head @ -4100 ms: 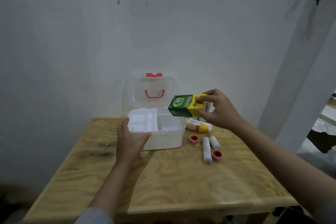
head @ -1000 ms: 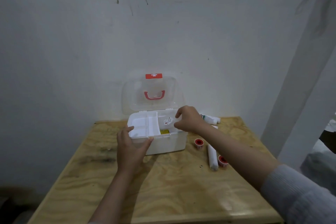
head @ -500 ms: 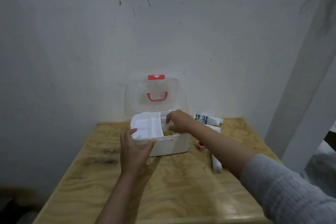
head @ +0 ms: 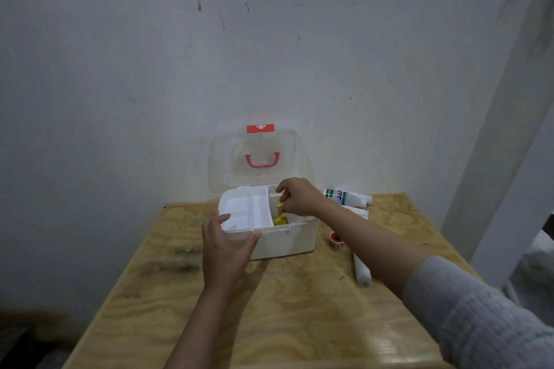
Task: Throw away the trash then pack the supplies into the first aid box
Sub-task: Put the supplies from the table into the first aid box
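1. Plywood forms the surface (head: 269, 308), pushed into a corner against a stained white wall (head: 150, 69), with a white post (head: 509, 117) on the right.
2. At the back of the surface stands the white first aid box (head: 287, 241), its clear lid (head: 257, 159) upright; a red handle (head: 262, 160) and a red latch (head: 260, 128) show on the lid.
3. A white divider tray (head: 248, 213) lies across the left part of the box opening; to its right a yellow item (head: 280, 220) shows down inside the box.
4. The left hand (head: 224, 249) is spread against the near left corner of the box, thumb on the front rim, fingers (head: 221, 217) on the tray's edge, bracing rather than gripping.
5. The right hand (head: 296, 196) hovers over the open right part of the box, fingers curled downward just above the yellow item; whether it pinches anything cannot be told.
6. Right of the box, beyond the right forearm, a white bottle with green print (head: 344, 196) lies on its side, with a second white tube (head: 356, 211) just in front of it.
7. A small red-centred tape roll (head: 335, 238) sits near the box's right front corner, partly hidden by the forearm.
8. A white bandage roll (head: 361, 271) lies further forward, apart from both hands.
9. A grey ribbed sleeve (head: 479, 317) covers the right arm.
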